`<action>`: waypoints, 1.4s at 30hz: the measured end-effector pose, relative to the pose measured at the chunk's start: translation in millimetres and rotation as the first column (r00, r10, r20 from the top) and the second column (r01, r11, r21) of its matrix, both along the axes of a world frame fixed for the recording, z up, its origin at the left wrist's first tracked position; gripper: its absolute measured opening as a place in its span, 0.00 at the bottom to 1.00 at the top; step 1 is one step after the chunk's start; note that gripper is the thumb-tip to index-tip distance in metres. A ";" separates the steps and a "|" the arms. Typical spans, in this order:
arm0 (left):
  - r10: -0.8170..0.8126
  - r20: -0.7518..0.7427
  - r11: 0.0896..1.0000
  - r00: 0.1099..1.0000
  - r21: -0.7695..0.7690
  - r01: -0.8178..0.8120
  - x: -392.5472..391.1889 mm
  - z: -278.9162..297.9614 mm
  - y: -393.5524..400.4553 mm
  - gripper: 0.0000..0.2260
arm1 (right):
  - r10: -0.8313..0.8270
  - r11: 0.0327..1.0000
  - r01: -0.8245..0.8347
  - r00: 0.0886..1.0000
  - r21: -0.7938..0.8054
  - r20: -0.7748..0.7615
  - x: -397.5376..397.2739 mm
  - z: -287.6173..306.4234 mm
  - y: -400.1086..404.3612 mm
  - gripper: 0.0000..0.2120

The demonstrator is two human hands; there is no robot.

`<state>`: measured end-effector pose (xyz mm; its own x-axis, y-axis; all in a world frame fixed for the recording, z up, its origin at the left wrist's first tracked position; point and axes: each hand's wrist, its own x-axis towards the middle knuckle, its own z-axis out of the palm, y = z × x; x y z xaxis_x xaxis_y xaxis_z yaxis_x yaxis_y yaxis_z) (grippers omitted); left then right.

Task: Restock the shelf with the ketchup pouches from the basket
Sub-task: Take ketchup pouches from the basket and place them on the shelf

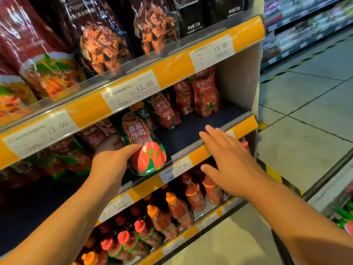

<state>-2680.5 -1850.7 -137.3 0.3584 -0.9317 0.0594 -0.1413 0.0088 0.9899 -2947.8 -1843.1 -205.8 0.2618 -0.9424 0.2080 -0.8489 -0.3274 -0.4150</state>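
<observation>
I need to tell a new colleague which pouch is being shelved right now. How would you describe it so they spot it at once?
Find the middle shelf with the dark liner, below the 12.00 price tags. At its front left edge, the left hand grips a ketchup pouch. Unlike the pouches standing further back, it is tilted, overhangs the edge, and has green borders.

Retail shop, grocery aisle. Tiered shelving with yellow price rails [172,73] carrying printed price tags [129,90] reading 12.00, 13.90, 7.90. Packaged sauce pouches [103,41] above the hands, bottled sauces [172,211] below. Tiled floor [309,115] and a further stocked aisle [305,29] beyond.
</observation>
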 end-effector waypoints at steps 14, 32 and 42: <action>0.184 0.286 0.983 0.940 -0.049 -0.177 -7.0 -14.3 -75.1 0.31 | -0.015 0.998 0.021 0.995 0.053 -0.095 16.0 -16.9 -1.9 0.48; 0.339 0.299 0.935 0.892 -0.001 -0.355 -13.2 -31.1 -108.7 0.28 | 0.006 0.998 -0.003 0.999 0.068 -0.047 14.1 -17.1 -3.2 0.48; 0.193 0.292 0.980 0.937 -0.013 -0.198 -13.0 -28.0 -120.2 0.31 | 0.007 0.997 -0.004 0.999 0.071 -0.044 14.2 -15.3 -3.8 0.47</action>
